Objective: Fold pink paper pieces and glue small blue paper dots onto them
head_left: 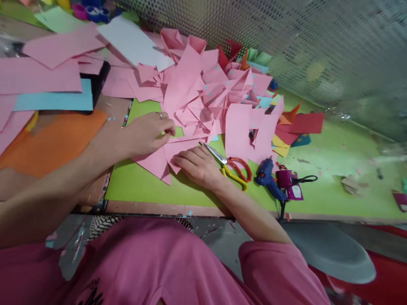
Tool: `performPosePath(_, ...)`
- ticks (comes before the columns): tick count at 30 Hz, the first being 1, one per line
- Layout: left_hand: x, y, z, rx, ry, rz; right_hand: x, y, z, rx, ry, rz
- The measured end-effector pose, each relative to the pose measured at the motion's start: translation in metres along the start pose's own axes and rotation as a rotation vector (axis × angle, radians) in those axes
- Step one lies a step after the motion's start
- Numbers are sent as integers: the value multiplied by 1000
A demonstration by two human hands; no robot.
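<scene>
In the head view a folded piece of pink paper (pixel 152 163) lies on the green mat in front of me. My left hand (pixel 148 131), with a ring on one finger, has its thumb and fingers pinched at the paper's upper left edge. Close by on the right, my right hand (pixel 200 165) rests palm down, its fingers lying over the right part of the same paper. Scissors (pixel 225 161) with one red and one yellow handle lie just beyond the right hand, blades partly beside its knuckles. The fingertips' undersides are hidden.
A heap of cut and folded pink paper (pixel 187 80) spreads behind the hands. To the right lie a blue glue gun (pixel 269 178) and a purple roll-shaped item (pixel 289 184) with a black strap. Orange paper (pixel 54 144) lies left. A perforated metal panel (pixel 254 25) borders the back.
</scene>
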State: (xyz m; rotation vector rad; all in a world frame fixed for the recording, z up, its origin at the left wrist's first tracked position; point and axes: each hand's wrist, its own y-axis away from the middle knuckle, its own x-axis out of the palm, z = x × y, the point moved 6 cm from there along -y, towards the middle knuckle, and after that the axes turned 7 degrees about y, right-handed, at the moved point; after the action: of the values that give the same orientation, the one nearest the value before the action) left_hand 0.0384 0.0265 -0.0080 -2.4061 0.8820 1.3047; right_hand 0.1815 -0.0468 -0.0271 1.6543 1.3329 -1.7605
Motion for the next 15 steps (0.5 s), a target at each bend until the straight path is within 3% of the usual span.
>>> performPosePath(3, -4, 1, 4, -28, -59, -145, -2, 3, -3, 79, -75, 1)
performPosePath(6, -8, 5, 9, -61, -187, -212, -9, 3, -5, 109, -107, -37)
performPosePath(12, -11, 8, 0, -53, -326, -76, -15, 5, -15, 165, -216, -57)
performPosePath(15, -11, 11, -2, -64, -360, -67, -12, 8, -15, 166, -243, -32)
